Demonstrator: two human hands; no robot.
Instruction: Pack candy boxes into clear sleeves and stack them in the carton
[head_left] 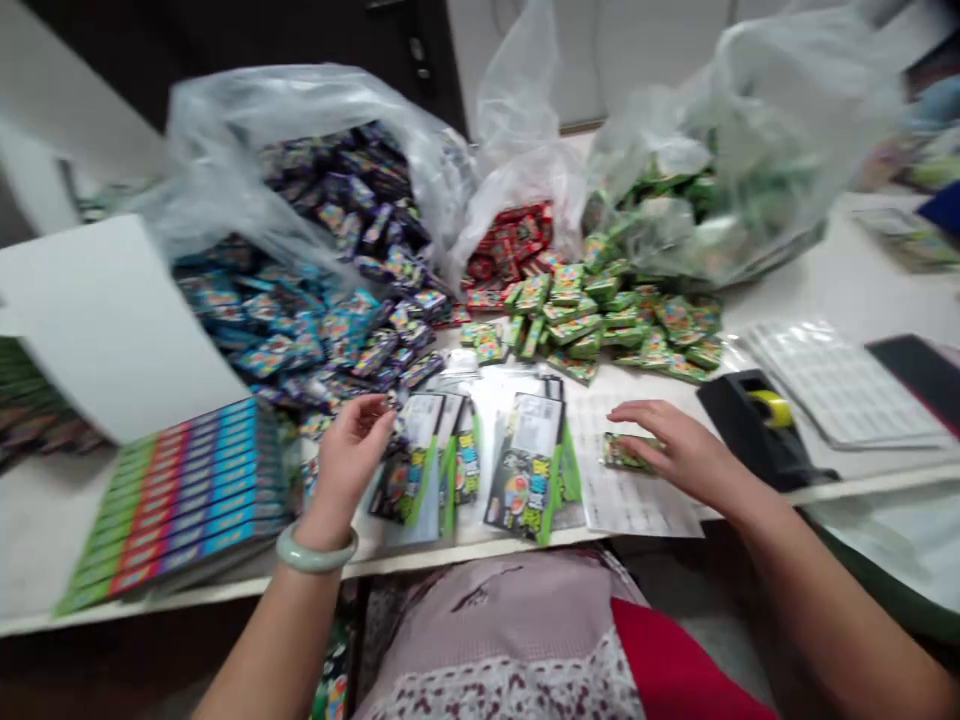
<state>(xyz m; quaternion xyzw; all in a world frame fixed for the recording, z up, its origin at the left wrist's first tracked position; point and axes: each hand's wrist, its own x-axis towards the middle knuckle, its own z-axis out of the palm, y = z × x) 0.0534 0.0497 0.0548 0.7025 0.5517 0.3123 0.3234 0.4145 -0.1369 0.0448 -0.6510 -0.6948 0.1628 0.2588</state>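
My left hand (352, 450), with a pale green bangle at the wrist, is curled with thumb and fingers close together. Something small and dark shows at its fingertips, too blurred to name. Beside it lie overlapping black-and-green printed packets (411, 460). A second group of such packets (525, 465) lies at the middle of the table's front edge. Over a white sheet of small labels (637, 505), my right hand (671, 450) has a small green box (624, 450) between thumb and fingers.
Loose blue boxes (277, 335), purple boxes (397, 335), red boxes (514, 245) and green boxes (577, 315) spill from clear plastic bags. A striped stack of boxes (180, 500) stands left. A black tape dispenser (757, 430) and label sheets (840, 385) lie right.
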